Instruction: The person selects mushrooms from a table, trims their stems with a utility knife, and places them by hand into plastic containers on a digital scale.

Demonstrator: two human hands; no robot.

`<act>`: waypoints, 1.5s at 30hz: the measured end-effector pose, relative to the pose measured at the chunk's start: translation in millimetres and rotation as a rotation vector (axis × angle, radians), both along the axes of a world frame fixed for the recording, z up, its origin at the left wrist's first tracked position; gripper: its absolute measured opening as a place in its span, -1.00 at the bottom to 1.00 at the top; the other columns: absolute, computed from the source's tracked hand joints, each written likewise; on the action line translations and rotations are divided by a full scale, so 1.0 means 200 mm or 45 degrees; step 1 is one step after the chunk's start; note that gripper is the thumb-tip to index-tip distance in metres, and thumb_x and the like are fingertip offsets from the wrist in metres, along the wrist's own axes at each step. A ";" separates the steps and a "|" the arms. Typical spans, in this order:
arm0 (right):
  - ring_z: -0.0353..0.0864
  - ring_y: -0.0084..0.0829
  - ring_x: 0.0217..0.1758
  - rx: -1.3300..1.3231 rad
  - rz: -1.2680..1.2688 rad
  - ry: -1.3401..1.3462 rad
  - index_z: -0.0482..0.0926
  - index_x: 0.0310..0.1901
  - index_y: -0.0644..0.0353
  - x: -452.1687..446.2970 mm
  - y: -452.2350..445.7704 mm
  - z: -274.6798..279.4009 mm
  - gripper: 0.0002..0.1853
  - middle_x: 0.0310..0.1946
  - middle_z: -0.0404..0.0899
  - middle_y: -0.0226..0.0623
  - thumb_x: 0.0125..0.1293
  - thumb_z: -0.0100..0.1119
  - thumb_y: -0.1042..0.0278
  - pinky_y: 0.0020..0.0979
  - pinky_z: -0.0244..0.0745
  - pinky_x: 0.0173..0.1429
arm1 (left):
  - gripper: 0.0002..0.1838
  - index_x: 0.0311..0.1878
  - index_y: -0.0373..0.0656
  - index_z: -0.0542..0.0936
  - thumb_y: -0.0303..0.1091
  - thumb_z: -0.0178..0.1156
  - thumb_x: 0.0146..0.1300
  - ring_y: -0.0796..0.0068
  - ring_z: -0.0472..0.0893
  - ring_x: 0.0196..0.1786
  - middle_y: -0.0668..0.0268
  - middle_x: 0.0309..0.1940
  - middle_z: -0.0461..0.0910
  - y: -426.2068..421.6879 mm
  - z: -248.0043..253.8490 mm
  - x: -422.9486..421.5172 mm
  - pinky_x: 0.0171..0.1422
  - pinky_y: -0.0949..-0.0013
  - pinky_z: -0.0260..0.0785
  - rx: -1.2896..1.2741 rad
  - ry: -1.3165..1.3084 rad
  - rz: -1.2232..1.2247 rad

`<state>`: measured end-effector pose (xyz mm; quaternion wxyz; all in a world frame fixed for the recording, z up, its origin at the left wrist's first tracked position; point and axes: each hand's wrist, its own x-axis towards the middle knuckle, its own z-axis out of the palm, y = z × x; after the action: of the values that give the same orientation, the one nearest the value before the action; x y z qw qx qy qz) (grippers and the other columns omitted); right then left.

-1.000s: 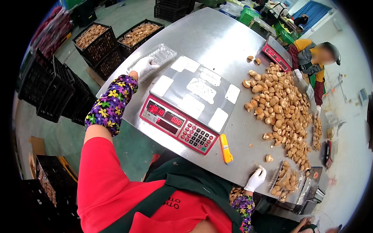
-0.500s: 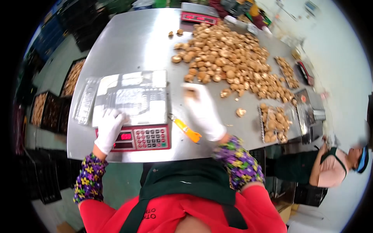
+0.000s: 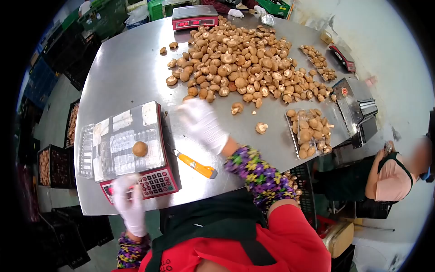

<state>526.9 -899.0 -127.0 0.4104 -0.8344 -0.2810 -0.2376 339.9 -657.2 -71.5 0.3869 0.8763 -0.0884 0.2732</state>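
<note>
A digital scale [image 3: 156, 182] with a red front and keypad stands at the near left of the table. Clear plastic packaging [image 3: 121, 147] lies over its platform, and a single brown mushroom [image 3: 140, 148] rests there. Just in front of the keypad is my left hand [image 3: 128, 201], white-gloved, its thumb and fingers apart and holding nothing I can see. My right hand [image 3: 202, 124], also gloved, is near the close edge of a big mushroom pile [image 3: 240, 59]; motion smears its fingers. An orange-handled cutter [image 3: 195, 164] lies between the scale and my right forearm.
A filled mushroom tray [image 3: 308, 133] sits at the right, with another [image 3: 318, 63] farther back. Loose mushrooms [image 3: 261, 128] lie in front of the pile. A second scale [image 3: 195, 19] stands at the far edge. At right is a person [image 3: 389, 177]; crates [image 3: 56, 165] stand at left.
A mushroom now rests on the scale's packaging. My left hand has drawn back from the packaging toward me. My right hand is closer to the pile in view, and the whole view has shifted.
</note>
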 end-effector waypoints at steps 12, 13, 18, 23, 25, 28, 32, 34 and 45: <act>0.51 -0.10 0.14 -0.633 -0.627 0.249 0.53 0.16 0.07 0.79 -0.85 -0.25 -0.57 0.13 0.50 -0.19 0.24 0.23 0.25 -0.13 0.51 0.18 | -0.83 -0.11 -0.29 0.61 -0.37 0.23 0.38 0.66 0.58 -0.17 0.33 -0.26 0.68 -1.06 -0.30 0.45 -0.01 0.53 0.44 -0.690 0.967 -0.626; 0.53 -0.11 0.11 -0.743 -0.628 0.235 0.51 0.17 0.07 0.83 -0.83 -0.27 -0.54 0.11 0.50 -0.18 0.23 0.25 0.23 -0.14 0.54 0.14 | -0.83 -0.11 -0.29 0.61 -0.37 0.23 0.38 0.66 0.58 -0.17 0.33 -0.26 0.68 -1.11 -0.31 0.53 -0.01 0.53 0.44 -0.686 0.965 -0.610; 0.59 -0.15 -0.01 -0.824 -0.630 0.241 0.47 0.16 0.11 0.78 -0.82 -0.35 -0.48 -0.01 0.50 -0.17 0.18 0.32 0.13 -0.20 0.61 -0.03 | -0.84 -0.11 -0.23 0.63 -0.36 0.23 0.35 0.54 0.61 -0.21 0.28 -0.30 0.67 -1.24 -0.40 0.95 -0.05 0.44 0.44 -0.759 0.669 -0.388; 0.61 -0.14 -0.02 -0.115 -0.607 -0.009 0.45 0.18 0.11 0.60 -0.94 -0.32 -0.52 0.00 0.53 -0.20 0.27 0.27 0.15 -0.22 0.58 0.02 | -0.75 0.00 -0.02 0.62 -0.24 0.24 0.28 0.14 0.61 -0.02 0.21 0.00 0.61 -1.25 -0.48 1.47 0.08 0.15 0.47 0.077 0.373 0.140; 0.61 -0.31 -0.15 0.645 -0.445 0.427 0.47 0.16 0.11 0.50 -1.02 -0.24 -0.58 -0.07 0.55 -0.30 0.37 0.21 0.11 -0.30 0.58 -0.11 | -0.64 0.11 0.01 0.56 -0.22 0.25 0.26 0.17 0.58 0.05 0.25 0.11 0.56 -1.23 -0.53 1.62 0.10 0.16 0.47 0.444 0.207 0.154; 0.54 -0.44 -0.28 2.014 0.022 1.175 0.47 0.10 0.15 0.28 -1.15 -0.10 -0.64 -0.11 0.55 -0.34 0.43 0.15 0.10 -0.47 0.45 -0.38 | -0.55 0.21 0.01 0.48 -0.16 0.22 0.27 0.14 0.61 0.03 0.22 0.09 0.58 -1.21 -0.69 1.70 0.11 0.09 0.45 0.622 0.100 0.011; 0.53 -0.40 -0.28 2.299 0.073 1.280 0.47 0.08 0.11 0.12 -1.20 -0.12 -0.63 -0.10 0.56 -0.29 0.45 0.08 0.02 -0.49 0.42 -0.40 | -0.59 0.18 0.01 0.48 -0.12 0.19 0.30 0.15 0.64 -0.07 0.20 -0.13 0.64 -1.28 -0.70 1.50 0.01 0.04 0.42 0.750 0.271 -0.041; 0.52 -0.34 -0.28 2.449 0.099 1.344 0.47 0.06 0.17 0.10 -1.23 -0.23 -0.63 -0.05 0.53 -0.21 0.46 0.04 0.05 -0.49 0.42 -0.41 | -0.55 0.20 0.03 0.50 -0.12 0.22 0.26 0.19 0.62 -0.02 0.21 -0.11 0.63 -1.29 -0.72 1.34 0.02 0.07 0.40 0.755 0.229 -0.120; 0.62 -0.53 -0.07 0.952 0.138 0.551 0.54 0.15 0.25 0.07 -0.91 -0.20 -0.67 -0.09 0.65 -0.31 0.56 -0.05 0.23 -0.52 0.57 -0.01 | -0.28 0.51 0.01 0.16 0.23 -0.05 0.46 0.29 0.45 0.28 0.24 0.36 0.35 -1.43 -0.27 0.85 0.40 0.14 0.24 -1.629 1.332 -0.377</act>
<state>541.3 -1080.0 -167.7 0.7458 -0.6429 -0.1264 -0.1208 509.5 -942.9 -125.5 0.8322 0.4809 0.1605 -0.2245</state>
